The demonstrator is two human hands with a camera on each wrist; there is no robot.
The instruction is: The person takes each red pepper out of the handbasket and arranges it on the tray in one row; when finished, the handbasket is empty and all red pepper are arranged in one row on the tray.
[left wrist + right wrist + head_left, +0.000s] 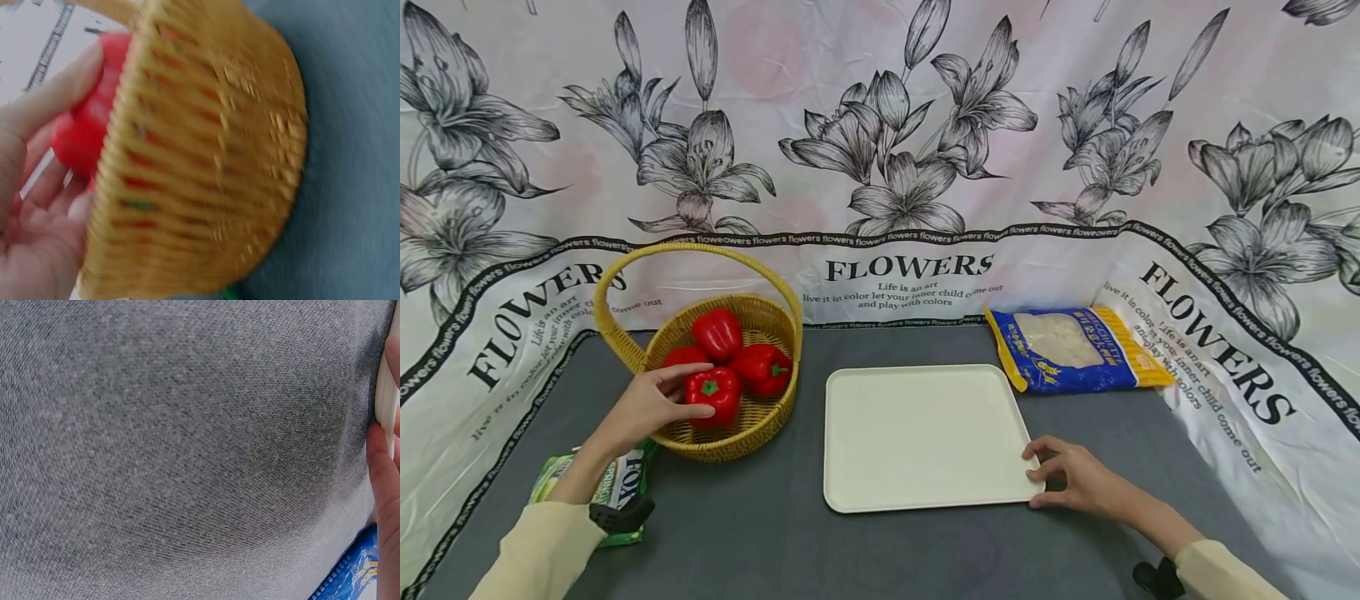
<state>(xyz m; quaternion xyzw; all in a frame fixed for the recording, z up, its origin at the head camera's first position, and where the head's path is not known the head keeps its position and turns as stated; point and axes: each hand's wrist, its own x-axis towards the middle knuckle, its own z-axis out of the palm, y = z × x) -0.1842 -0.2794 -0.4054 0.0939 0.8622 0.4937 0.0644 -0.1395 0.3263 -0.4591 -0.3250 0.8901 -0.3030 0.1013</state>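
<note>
In the head view my left hand (653, 402) reaches over the near-left rim of a yellow wicker basket (760, 432) and grips a red bell pepper (715, 396) between thumb and fingers. Several red bell peppers lie in the basket, one partly hidden by my fingers. Blurred in the left wrist view, the thumb presses the red pepper (90, 134) above the basket's rim (115, 150). To the right, my right hand (1075, 477) holds the right edge of a cream rectangular tray (925, 437) lying flat. Its fingers touch the tray rim (386, 394) in the right wrist view.
A blue and yellow food bag (1075, 350) lies behind the tray's right corner. A green packet (625, 492) sits under my left forearm. The basket's tall handle (700, 247) arches up at its back. Grey cloth (850, 558) covers the table, with a flowered cloth (910, 150) behind.
</note>
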